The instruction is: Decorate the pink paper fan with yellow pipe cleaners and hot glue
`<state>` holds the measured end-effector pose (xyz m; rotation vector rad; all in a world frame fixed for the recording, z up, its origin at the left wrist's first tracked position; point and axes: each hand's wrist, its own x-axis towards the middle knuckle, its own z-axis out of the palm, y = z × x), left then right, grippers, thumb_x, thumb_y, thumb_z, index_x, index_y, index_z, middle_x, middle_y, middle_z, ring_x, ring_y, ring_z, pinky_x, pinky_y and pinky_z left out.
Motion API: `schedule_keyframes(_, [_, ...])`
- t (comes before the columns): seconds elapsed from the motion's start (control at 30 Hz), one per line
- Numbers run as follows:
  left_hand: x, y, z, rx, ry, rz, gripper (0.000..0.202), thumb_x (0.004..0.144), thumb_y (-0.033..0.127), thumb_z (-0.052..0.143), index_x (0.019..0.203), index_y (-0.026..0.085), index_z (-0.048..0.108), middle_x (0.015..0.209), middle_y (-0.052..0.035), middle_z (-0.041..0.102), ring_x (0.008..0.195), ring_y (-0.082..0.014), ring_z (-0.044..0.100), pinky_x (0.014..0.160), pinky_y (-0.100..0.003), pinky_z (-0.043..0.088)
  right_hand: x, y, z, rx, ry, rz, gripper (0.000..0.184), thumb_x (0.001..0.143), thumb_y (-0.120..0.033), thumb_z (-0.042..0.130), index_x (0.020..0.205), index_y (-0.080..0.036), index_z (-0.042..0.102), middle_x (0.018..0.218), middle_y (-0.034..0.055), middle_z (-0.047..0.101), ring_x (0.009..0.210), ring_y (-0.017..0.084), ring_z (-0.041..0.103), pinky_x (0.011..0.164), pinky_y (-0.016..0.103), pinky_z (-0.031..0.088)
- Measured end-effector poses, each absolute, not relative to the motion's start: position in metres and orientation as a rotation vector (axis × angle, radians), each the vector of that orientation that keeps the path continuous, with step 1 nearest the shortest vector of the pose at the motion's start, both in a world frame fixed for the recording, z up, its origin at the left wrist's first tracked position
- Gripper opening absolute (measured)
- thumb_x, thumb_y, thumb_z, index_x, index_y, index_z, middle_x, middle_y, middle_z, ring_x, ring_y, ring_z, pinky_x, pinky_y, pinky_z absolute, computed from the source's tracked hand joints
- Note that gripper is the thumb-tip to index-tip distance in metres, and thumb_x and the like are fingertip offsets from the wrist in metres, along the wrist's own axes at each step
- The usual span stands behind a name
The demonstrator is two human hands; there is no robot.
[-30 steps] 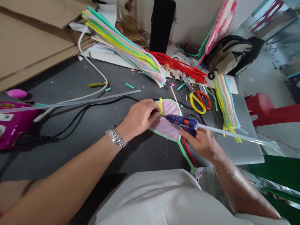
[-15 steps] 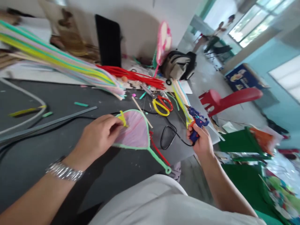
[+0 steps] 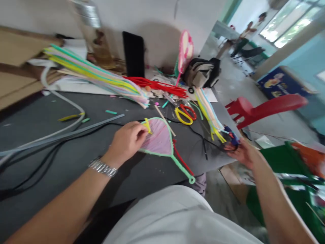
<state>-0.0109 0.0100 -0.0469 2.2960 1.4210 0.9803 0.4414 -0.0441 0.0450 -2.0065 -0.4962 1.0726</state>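
My left hand [image 3: 130,138], with a silver watch on the wrist, pinches a bent yellow pipe cleaner piece [image 3: 147,126]. It lies over the left part of a pinkish-purple panel [image 3: 159,139] edged in light green, with a green stem [image 3: 181,166] ending in a small loop. At the table's right edge, my right hand [image 3: 241,154] is beside a blue hot glue gun [image 3: 231,136]. Its fingers look stretched out and loose, slightly blurred; the palm partly covers the gun's lower end. A red pipe cleaner [image 3: 183,160] lies along the stem.
Yellow- and red-handled scissors [image 3: 184,118] lie beyond the panel. Bundles of pastel pipe cleaners [image 3: 99,76] and red pipe cleaners [image 3: 162,86] line the back, near a phone [image 3: 133,54] and a bag [image 3: 201,73]. Black cord [image 3: 101,128] crosses the table. A red chair [image 3: 266,110] stands right.
My right hand has moved the glue gun down and right to the table edge, and its fingers have loosened from the handle. My left hand keeps its pinch. The view has shifted left.
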Motion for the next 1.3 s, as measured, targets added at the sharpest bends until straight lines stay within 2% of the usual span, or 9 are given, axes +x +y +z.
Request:
schedule_keyframes(0.07, [-0.011,0.011,-0.047,2.27,1.409,0.963,0.015,0.095,0.021,0.051,0.087,0.019,0.064,0.091,-0.0067,0.071,0.087,-0.0213,0.067,0.081,-0.034,0.051,0.445,-0.049,0.056,-2.333,-0.754,0.74,0.026,0.086,-0.047,0.067,0.072,-0.025,0.064,0.075,0.0139,0.069,0.074,0.029,0.069,0.066,0.046,0.057])
schedule_keyframes(0.13, [-0.01,0.011,-0.047,2.241,1.412,0.95,0.014,0.094,0.02,0.053,0.087,0.018,0.065,0.089,-0.007,0.071,0.084,-0.0208,0.065,0.078,-0.033,0.051,0.433,-0.047,0.066,-2.361,-0.919,0.573,0.018,0.076,-0.037,0.081,0.073,-0.028,0.066,0.078,0.0137,0.067,0.083,0.03,0.068,0.074,0.046,0.054])
schedule_keyframes(0.2, [-0.009,0.011,-0.047,2.214,1.433,0.94,0.014,0.093,0.019,0.054,0.085,0.018,0.065,0.087,-0.0066,0.07,0.081,-0.0205,0.064,0.075,-0.033,0.05,0.395,-0.035,0.069,-2.156,-1.412,0.288,0.012,0.083,-0.042,0.075,0.086,-0.03,0.073,0.083,0.0144,0.071,0.081,0.029,0.067,0.074,0.045,0.051])
schedule_keyframes(0.27, [-0.008,0.01,-0.046,2.192,1.449,0.938,0.013,0.092,0.018,0.055,0.084,0.018,0.065,0.086,-0.0062,0.069,0.08,-0.0203,0.063,0.074,-0.032,0.049,0.336,-0.013,0.061,-1.871,-1.704,0.534,0.022,0.086,-0.048,0.07,0.088,-0.027,0.075,0.076,0.009,0.071,0.069,0.025,0.064,0.066,0.041,0.05])
schedule_keyframes(0.37, [-0.009,0.008,-0.043,2.197,1.422,0.927,0.011,0.093,0.018,0.057,0.087,0.018,0.066,0.089,-0.007,0.07,0.083,-0.0207,0.063,0.075,-0.032,0.049,0.241,0.029,0.033,-1.468,-1.947,0.995,0.018,0.083,-0.038,0.069,0.084,-0.02,0.075,0.073,0.003,0.07,0.064,0.017,0.061,0.062,0.032,0.047])
schedule_keyframes(0.43, [-0.009,0.007,-0.042,2.221,1.405,0.922,0.009,0.093,0.017,0.057,0.091,0.017,0.066,0.092,-0.0078,0.07,0.085,-0.0215,0.063,0.077,-0.033,0.05,0.195,0.055,0.015,-1.373,-2.008,1.093,0.015,0.082,-0.031,0.069,0.078,-0.017,0.073,0.069,0.0011,0.069,0.065,0.014,0.059,0.063,0.028,0.045])
schedule_keyframes(0.7, [-0.008,0.007,-0.047,2.276,1.448,0.908,0.007,0.093,0.017,0.061,0.09,0.016,0.067,0.092,-0.0095,0.071,0.087,-0.0239,0.065,0.077,-0.035,0.051,0.168,0.085,-0.002,-1.433,-2.108,1.275,0.009,0.073,-0.019,0.071,0.066,-0.016,0.066,0.061,-0.0036,0.06,0.061,0.01,0.051,0.061,0.025,0.038])
schedule_keyframes(0.93, [-0.018,0.004,-0.035,2.241,1.443,1.153,0.012,0.095,0.014,0.058,0.094,0.017,0.07,0.094,-0.0069,0.073,0.09,-0.0208,0.068,0.083,-0.034,0.054,0.175,0.086,0.0,-1.328,-2.181,1.343,0.011,0.075,-0.018,0.069,0.066,-0.016,0.062,0.063,-0.0027,0.059,0.062,0.01,0.048,0.063,0.026,0.037])
schedule_keyframes(1.3, [-0.019,0.003,-0.038,2.336,1.498,0.963,0.014,0.092,0.013,0.062,0.095,0.02,0.074,0.103,-0.008,0.075,0.096,-0.0234,0.067,0.087,-0.038,0.055,0.181,0.089,0.0,-1.219,-2.329,1.227,0.009,0.078,-0.015,0.064,0.07,-0.016,0.063,0.065,-0.0026,0.06,0.065,0.011,0.05,0.065,0.026,0.034])
